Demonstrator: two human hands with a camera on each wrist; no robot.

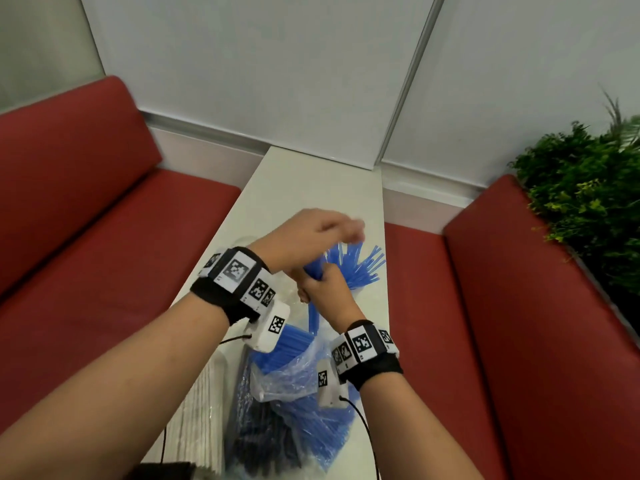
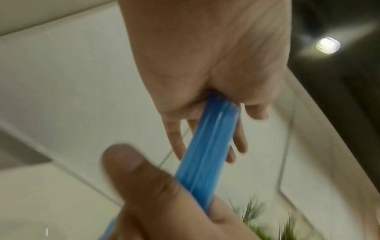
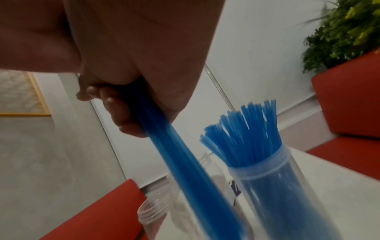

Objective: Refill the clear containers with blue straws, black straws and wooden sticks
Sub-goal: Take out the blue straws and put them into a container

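My right hand (image 1: 323, 289) grips a bundle of blue straws (image 1: 313, 311) upright over the white table (image 1: 311, 181). In the right wrist view the right hand's fingers (image 3: 121, 116) wrap that bundle of blue straws (image 3: 174, 155). My left hand (image 1: 311, 233) is above it, palm on the bundle's top end, its fingers (image 2: 239, 138) fairly straight and blurred. A clear container (image 3: 298, 186) beside the bundle holds fanned blue straws (image 3: 246, 129). Empty clear containers (image 3: 153, 214) stand left of it; whether the bundle's lower end is in one is unclear.
An open plastic bag of blue straws (image 1: 294, 379) lies near me on the table, with black straws (image 1: 263, 441) and a pack of pale sticks (image 1: 204, 410) beside it. Red bench seats (image 1: 104, 237) flank the table. A green plant (image 1: 588, 195) stands right.
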